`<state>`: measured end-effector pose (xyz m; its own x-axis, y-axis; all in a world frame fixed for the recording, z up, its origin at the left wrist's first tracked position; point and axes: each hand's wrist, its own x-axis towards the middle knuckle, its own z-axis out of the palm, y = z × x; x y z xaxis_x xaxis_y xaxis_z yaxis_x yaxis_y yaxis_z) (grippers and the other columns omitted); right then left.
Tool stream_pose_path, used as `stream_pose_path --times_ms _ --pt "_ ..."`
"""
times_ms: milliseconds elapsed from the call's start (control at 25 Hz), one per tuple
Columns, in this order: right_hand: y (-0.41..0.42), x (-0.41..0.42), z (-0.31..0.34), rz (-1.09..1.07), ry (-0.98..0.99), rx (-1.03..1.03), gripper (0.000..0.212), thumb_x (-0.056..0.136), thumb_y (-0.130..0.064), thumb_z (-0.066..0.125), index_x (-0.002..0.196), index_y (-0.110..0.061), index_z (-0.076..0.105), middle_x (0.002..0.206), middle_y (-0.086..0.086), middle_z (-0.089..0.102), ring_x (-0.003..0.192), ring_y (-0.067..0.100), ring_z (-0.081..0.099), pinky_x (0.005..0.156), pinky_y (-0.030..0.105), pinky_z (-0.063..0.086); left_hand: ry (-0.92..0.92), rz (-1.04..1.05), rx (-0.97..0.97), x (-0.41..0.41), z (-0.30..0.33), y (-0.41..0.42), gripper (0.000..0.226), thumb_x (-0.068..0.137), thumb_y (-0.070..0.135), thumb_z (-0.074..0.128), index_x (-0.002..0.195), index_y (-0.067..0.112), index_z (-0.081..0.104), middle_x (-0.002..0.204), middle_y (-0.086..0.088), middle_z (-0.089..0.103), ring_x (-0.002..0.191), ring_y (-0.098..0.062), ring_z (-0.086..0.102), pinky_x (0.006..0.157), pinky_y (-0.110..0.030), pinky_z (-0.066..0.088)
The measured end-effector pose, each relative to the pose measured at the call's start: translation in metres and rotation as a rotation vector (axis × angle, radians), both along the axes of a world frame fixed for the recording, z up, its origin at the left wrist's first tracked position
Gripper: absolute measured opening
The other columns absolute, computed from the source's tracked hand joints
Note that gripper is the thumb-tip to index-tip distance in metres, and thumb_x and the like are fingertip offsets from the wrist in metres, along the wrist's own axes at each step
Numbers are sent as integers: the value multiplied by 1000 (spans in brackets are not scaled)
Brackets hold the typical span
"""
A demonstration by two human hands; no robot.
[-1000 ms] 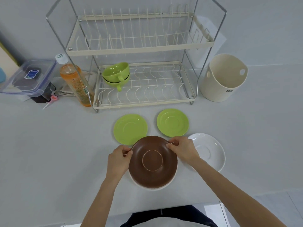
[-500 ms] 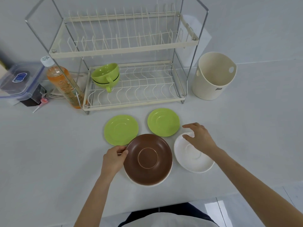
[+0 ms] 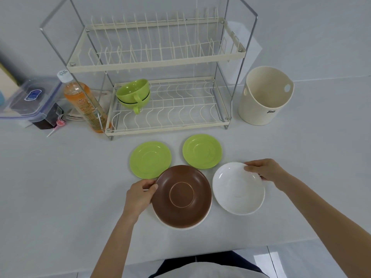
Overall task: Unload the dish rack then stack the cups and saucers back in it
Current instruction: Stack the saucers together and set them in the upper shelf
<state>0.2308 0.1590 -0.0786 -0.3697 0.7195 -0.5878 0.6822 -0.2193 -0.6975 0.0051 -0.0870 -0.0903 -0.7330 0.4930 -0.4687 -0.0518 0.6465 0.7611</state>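
The right hand (image 3: 263, 170) pinches the far right rim of the white saucer (image 3: 239, 188), thumb on top and the fingers tucked under the edge, so its grip is closed on the saucer. The near edge seems to sit on the worktop (image 3: 60, 187) while the held edge may be a little raised; I cannot tell for certain. A pinch at the rim suits a shallow dish that lies too flat to be scooped up.

The left hand (image 3: 140, 195) rests against the left rim of the brown saucer (image 3: 181, 196), thumb on the upper edge, fingers curled at the side, pressing on it rather than lifting. This saucer lies on a paler one whose rim (image 3: 180, 227) shows beneath its near edge, so the hand probably steadies that small stack until the white one joins it.

Just beyond, two green saucers, left (image 3: 150, 159) and right (image 3: 202, 151), lie flat and apart. Behind them stands the dish rack (image 3: 170, 125): its upper tier is bare, and two nested green cups (image 3: 133, 95) sit at the left end of the lower tier. By my reckoning the cups are already back and the saucers are being gathered to go in together.

A cream tub (image 3: 265, 97) stands to the right of the rack, and an orange drink bottle (image 3: 84, 103) to its left.
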Motion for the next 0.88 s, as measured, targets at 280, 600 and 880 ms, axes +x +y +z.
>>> stream_pose_path --times_ms 280,600,880 --pt "-8 -8 26 -54 224 -195 24 84 -11 62 108 -14 65 89 -1 68 79 12 62 68 17 54 -12 20 22 0 -4 0 24 85 12 58 107 6 66 95 -11 63 86 -29 60 84 -44 55" --pt "-59 -54 10 -136 335 -299 18 81 -8 66 98 -14 66 79 0 68 60 5 65 49 10 53 -105 71 91 3 -3 -4 22 87 13 56 107 11 65 98 -12 64 85 -26 60 62 -28 58" --pt "-84 -77 -5 -94 204 -65 15 78 -14 69 70 -22 59 76 0 61 74 17 58 70 29 53 -166 148 104 10 -1 -6 17 90 24 51 83 17 66 78 -5 64 76 -26 62 48 -20 56"
